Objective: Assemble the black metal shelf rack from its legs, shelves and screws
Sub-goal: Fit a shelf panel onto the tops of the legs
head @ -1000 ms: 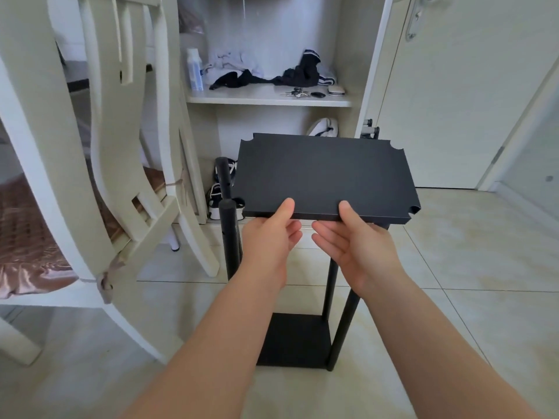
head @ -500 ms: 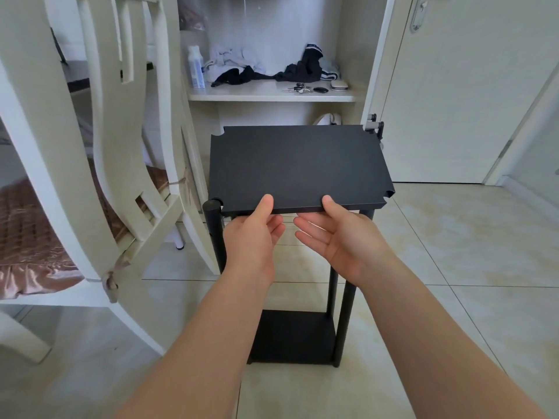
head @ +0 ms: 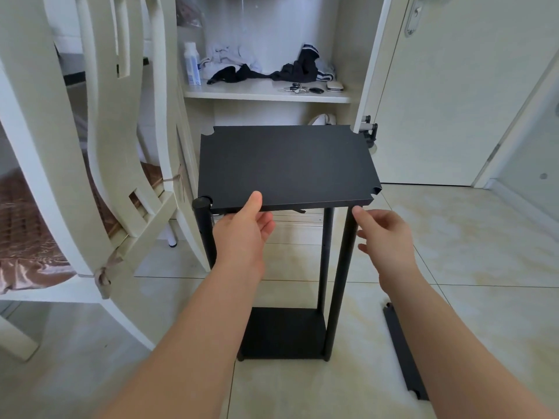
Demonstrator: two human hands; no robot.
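Head view, looking down over both forearms at a half-built black rack on a tiled floor [head: 453, 237]. The top shelf [head: 287, 164], a flat black panel with notched corners, sits in the middle of the frame above the upright legs. The left hand [head: 242, 234] pinches its near edge, with the thumb pressed on the top surface and the fingers curled under the lip. The right hand [head: 385, 240] is just to the right of it and holds nothing, its fingers loosely spread and slightly bent. Its index fingertip is close under the shelf's near right corner and beside the near right leg [head: 341, 267]; whether it touches either one cannot be told from this angle.

The near left leg [head: 205, 234] stands with its round cap showing at the shelf's near left notch. A third leg [head: 325, 252] rises just behind the near right one. The visible legs run down to the bottom shelf [head: 284, 331], which lies flat at floor level in the lower middle of the frame. A spare black panel [head: 408, 368] lies on the floor at lower right, partly hidden by the right forearm.

A cream wooden chair [head: 121, 146] with a brown cushion [head: 30, 237] fills the left side. In the upper middle, a cupboard shelf [head: 266, 95] carries a bottle [head: 192, 68], dark and pale clothing [head: 299, 68] and keys [head: 293, 88]. A pale door [head: 453, 101] stands at upper right.
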